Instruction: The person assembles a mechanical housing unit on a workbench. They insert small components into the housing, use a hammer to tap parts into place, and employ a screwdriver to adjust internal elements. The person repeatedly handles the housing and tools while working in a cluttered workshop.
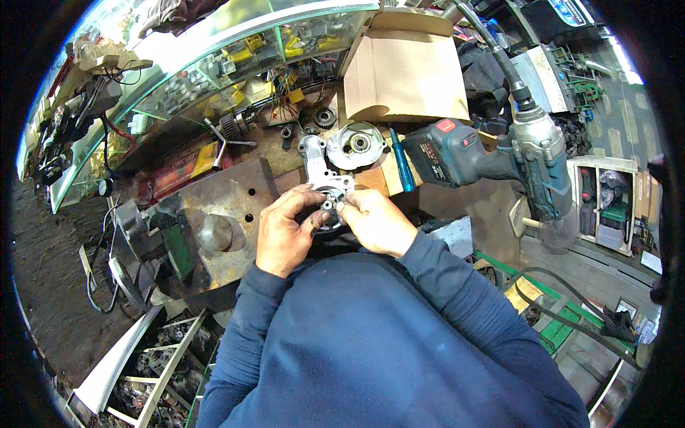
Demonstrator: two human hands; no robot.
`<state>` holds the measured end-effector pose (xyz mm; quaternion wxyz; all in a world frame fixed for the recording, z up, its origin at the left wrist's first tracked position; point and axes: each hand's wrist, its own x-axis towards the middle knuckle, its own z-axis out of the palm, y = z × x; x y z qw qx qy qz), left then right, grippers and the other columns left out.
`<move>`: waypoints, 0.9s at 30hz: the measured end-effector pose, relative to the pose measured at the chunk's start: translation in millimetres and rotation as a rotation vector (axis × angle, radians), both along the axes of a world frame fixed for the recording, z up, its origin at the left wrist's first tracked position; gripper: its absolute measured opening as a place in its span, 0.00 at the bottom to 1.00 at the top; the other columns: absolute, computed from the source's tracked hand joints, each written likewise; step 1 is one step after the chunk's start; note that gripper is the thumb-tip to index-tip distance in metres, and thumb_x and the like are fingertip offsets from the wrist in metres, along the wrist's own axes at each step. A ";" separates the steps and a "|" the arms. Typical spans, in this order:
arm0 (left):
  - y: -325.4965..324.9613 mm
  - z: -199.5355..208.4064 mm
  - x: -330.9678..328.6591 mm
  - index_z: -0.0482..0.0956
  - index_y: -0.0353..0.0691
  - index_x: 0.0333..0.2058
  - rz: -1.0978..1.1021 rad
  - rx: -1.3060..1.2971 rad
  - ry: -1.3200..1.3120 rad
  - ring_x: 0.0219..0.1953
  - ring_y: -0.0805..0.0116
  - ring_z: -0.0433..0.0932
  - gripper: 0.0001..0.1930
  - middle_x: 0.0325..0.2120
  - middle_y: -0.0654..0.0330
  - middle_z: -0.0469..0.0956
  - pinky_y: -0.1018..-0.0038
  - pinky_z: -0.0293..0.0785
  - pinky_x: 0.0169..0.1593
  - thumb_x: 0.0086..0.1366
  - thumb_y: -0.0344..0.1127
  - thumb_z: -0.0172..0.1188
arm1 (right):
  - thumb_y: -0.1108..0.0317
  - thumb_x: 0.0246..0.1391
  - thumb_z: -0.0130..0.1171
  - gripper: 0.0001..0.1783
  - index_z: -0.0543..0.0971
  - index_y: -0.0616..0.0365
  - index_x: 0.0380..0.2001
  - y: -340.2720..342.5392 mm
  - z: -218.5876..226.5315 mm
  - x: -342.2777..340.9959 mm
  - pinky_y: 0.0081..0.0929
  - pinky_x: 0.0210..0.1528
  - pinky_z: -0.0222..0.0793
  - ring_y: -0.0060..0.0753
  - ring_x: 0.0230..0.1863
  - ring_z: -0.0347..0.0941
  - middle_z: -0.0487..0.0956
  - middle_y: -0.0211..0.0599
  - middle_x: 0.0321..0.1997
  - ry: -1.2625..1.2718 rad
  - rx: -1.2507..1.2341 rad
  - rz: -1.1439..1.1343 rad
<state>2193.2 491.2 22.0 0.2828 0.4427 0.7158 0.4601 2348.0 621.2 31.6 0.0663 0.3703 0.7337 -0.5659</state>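
Between my two hands is a silver metal housing [314, 158] with an arm that reaches away from me. My left hand [287, 225] grips its left side, with thumb and fingers at a small round metal part [328, 205] in its opening. From the right, my right hand [378, 222] pinches at the same spot, its fingertips on the housing's edge. What lies under my fingers is partly hidden. Just beyond stands a round silver end cover [356, 145] with a bearing at its centre. A blue screwdriver [402, 160] lies to the right of that cover.
A cordless impact wrench [531, 160] lies at the right, past its battery. An open cardboard box [407, 71] stands behind. At the left are a T-handle wrench [227, 145], a metal plate [239, 189] and a vise [153, 246]. A glass case [193, 85] runs along the back.
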 end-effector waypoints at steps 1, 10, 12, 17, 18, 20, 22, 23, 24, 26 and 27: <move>0.4 0.2 0.0 0.86 0.36 0.41 -0.001 0.010 0.007 0.55 0.50 0.84 0.14 0.44 0.48 0.86 0.62 0.79 0.58 0.55 0.25 0.75 | 0.66 0.70 0.55 0.14 0.81 0.69 0.38 1.2 3.4 -0.9 0.34 0.30 0.67 0.27 0.26 0.70 0.78 0.40 0.25 -0.010 0.045 0.016; -0.3 -0.8 2.0 0.85 0.36 0.41 0.002 0.021 0.018 0.55 0.50 0.84 0.14 0.43 0.48 0.86 0.62 0.79 0.57 0.55 0.24 0.74 | 0.63 0.69 0.55 0.15 0.79 0.66 0.34 -29.4 0.1 1.5 0.47 0.34 0.71 0.50 0.28 0.76 0.79 0.52 0.26 0.123 0.189 -0.172; 0.1 -1.4 1.4 0.85 0.36 0.41 -0.003 0.021 0.024 0.55 0.50 0.84 0.14 0.43 0.48 0.86 0.62 0.79 0.57 0.55 0.23 0.74 | 0.66 0.72 0.54 0.14 0.79 0.68 0.36 -28.5 -5.7 4.6 0.39 0.30 0.68 0.30 0.24 0.68 0.76 0.41 0.23 0.117 0.127 -0.170; 0.7 -3.2 0.0 0.85 0.36 0.41 -0.024 0.029 0.028 0.55 0.50 0.84 0.14 0.43 0.49 0.86 0.62 0.79 0.58 0.55 0.23 0.74 | 0.66 0.68 0.56 0.14 0.82 0.68 0.34 -17.8 -12.3 6.7 0.38 0.32 0.70 0.32 0.27 0.74 0.82 0.45 0.27 0.172 -0.085 -0.196; 1.0 -3.4 -0.3 0.85 0.36 0.41 -0.027 0.029 0.028 0.56 0.50 0.84 0.14 0.43 0.49 0.86 0.61 0.79 0.58 0.55 0.23 0.74 | 0.67 0.68 0.56 0.14 0.83 0.69 0.35 -15.2 -11.8 6.1 0.37 0.33 0.70 0.30 0.28 0.75 0.82 0.44 0.27 0.155 -0.133 -0.183; 1.0 -3.4 -0.5 0.85 0.36 0.41 -0.026 0.021 0.033 0.56 0.50 0.84 0.14 0.43 0.49 0.86 0.61 0.79 0.58 0.55 0.24 0.74 | 0.67 0.70 0.55 0.13 0.81 0.64 0.34 -11.4 -9.4 3.6 0.26 0.28 0.61 0.19 0.25 0.65 0.75 0.29 0.25 0.142 -0.283 -0.237; 0.4 -2.8 -0.4 0.85 0.36 0.41 -0.025 0.010 0.039 0.56 0.50 0.84 0.14 0.43 0.49 0.86 0.61 0.79 0.58 0.55 0.24 0.74 | 0.67 0.72 0.55 0.12 0.80 0.62 0.34 -8.0 -5.5 1.6 0.20 0.25 0.56 0.13 0.23 0.60 0.71 0.20 0.24 0.125 -0.388 -0.247; 0.4 -2.5 -0.5 0.85 0.36 0.41 -0.028 0.010 0.044 0.56 0.50 0.84 0.14 0.43 0.49 0.86 0.61 0.79 0.58 0.55 0.24 0.74 | 0.67 0.72 0.54 0.12 0.80 0.62 0.35 -5.3 -3.4 1.1 0.20 0.25 0.55 0.13 0.23 0.60 0.71 0.20 0.24 0.115 -0.415 -0.234; 0.4 -2.4 -0.4 0.85 0.36 0.41 -0.031 0.009 0.049 0.56 0.49 0.84 0.14 0.43 0.49 0.86 0.61 0.79 0.58 0.55 0.25 0.74 | 0.67 0.72 0.54 0.12 0.80 0.62 0.35 -3.6 -1.2 1.1 0.20 0.24 0.55 0.12 0.23 0.60 0.70 0.20 0.24 0.106 -0.421 -0.230; 0.6 -2.0 -0.3 0.85 0.36 0.42 -0.029 0.013 0.031 0.56 0.49 0.84 0.14 0.44 0.49 0.86 0.61 0.79 0.58 0.55 0.25 0.74 | 0.68 0.72 0.54 0.12 0.81 0.62 0.35 -1.0 2.4 1.5 0.20 0.24 0.55 0.13 0.23 0.59 0.71 0.20 0.24 0.098 -0.406 -0.193; 0.8 -1.9 -0.4 0.85 0.36 0.42 -0.027 0.013 0.022 0.56 0.49 0.84 0.14 0.44 0.49 0.86 0.61 0.79 0.58 0.55 0.25 0.74 | 0.68 0.72 0.53 0.12 0.81 0.62 0.36 0.3 3.1 1.4 0.20 0.24 0.54 0.13 0.23 0.59 0.71 0.20 0.24 0.102 -0.375 -0.160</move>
